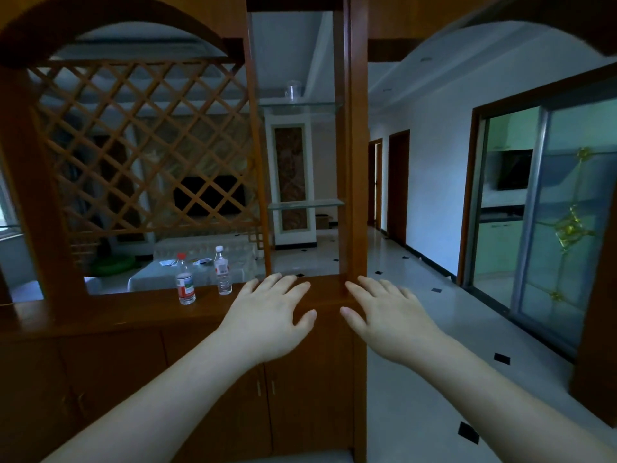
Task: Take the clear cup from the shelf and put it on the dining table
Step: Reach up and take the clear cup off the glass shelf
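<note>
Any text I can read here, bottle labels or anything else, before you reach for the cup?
No text can be read.
Red-capped bottle: red, green and white label, print too blurred.
White-capped bottle: label with a red patch, too small.
Clear cup: no print visible.

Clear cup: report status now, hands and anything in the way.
Left hand and right hand open, empty, held out low by the cabinet top. Clear cup untouched on upper glass shelf, well above the hands. Nothing blocking the reach.
</note>
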Motion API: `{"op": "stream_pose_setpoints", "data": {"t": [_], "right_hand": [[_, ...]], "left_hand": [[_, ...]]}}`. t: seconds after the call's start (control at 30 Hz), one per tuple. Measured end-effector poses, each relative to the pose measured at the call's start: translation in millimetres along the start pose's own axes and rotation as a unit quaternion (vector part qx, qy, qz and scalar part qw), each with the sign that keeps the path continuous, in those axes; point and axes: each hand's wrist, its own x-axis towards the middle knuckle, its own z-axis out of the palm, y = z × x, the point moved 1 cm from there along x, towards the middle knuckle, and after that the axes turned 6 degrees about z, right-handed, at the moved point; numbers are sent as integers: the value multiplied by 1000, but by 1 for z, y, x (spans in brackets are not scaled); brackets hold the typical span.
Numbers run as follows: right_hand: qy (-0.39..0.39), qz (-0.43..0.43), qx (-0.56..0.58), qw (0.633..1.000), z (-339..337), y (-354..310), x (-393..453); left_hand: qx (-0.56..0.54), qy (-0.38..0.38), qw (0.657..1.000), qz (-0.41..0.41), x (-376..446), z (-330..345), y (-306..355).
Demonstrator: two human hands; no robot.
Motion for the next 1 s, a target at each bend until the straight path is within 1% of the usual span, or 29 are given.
{"op": "stream_pose_setpoints", "data": {"t": [0.13, 0.4, 0.67, 0.77, 1.0], "right_hand": [[2, -4, 13, 1000, 15, 0, 35], [14, -40, 26, 999, 56, -35, 106], [25, -45, 8, 999, 93, -83, 190], [48, -37, -11, 998, 103, -93, 216], [66, -17, -44, 997, 125, -95, 267]], "left_hand": [[13, 34, 999, -15, 25, 14, -18], [16, 41, 997, -58, 63, 48, -79], [1, 54, 998, -44, 109, 78, -169], [-4, 60, 997, -40, 131, 87, -200], [-36, 56, 997, -33, 179, 116, -234]]}}
